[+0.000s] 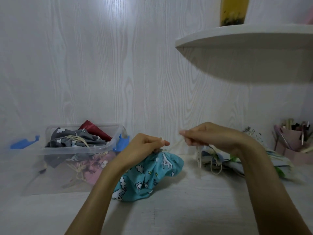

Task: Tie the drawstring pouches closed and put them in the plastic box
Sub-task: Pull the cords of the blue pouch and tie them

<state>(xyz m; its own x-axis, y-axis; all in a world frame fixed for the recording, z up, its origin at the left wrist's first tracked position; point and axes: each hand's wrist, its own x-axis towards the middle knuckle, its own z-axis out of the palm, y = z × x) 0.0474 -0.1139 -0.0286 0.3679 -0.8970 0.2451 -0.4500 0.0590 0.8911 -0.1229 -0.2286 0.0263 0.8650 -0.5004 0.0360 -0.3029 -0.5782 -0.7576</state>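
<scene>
A teal pouch (152, 173) printed with unicorns and clouds lies bunched on the white table in front of me. My left hand (145, 145) pinches its gathered neck together with the cream drawstring (176, 144). My right hand (210, 136) grips the other end of that cord, drawn out to the right. The cord runs taut between both hands. At the left stands the clear plastic box (71, 150) with blue clips, holding grey cloud-print, pink and dark red pouches with tied cords.
A heap of light patterned pouches (225, 160) lies at the right behind my right wrist. A pink holder with pens (294, 143) stands at the far right. A white curved shelf (245, 41) juts from the wall overhead, carrying a yellow jar (233, 11).
</scene>
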